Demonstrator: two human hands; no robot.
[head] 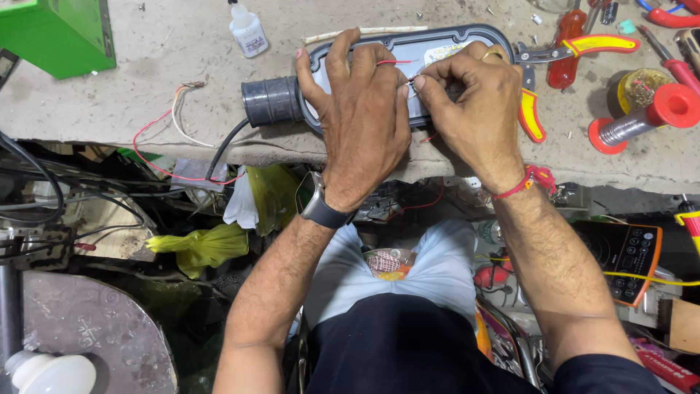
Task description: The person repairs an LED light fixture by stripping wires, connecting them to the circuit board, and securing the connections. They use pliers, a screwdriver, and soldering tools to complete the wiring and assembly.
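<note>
A dark grey oval lamp housing (437,38) with a round black socket end (271,101) lies on the worn workbench (146,95). My left hand (361,109) rests on the housing, its fingertips pinching a thin red wire (394,62). Touching it from the right, my right hand (474,109) pinches a thin wire end at the same spot over the housing's middle. A ring sits on a right finger and a red thread on that wrist. Black, red and white wires (182,124) trail from the socket end off the bench edge.
Yellow-and-red handled pliers (576,47) lie right of the housing beside a red screwdriver (565,51). A solder spool (642,117) with red ends sits at the right. A small white bottle (246,29) and a green box (58,33) stand at the back left. Clutter fills the floor below.
</note>
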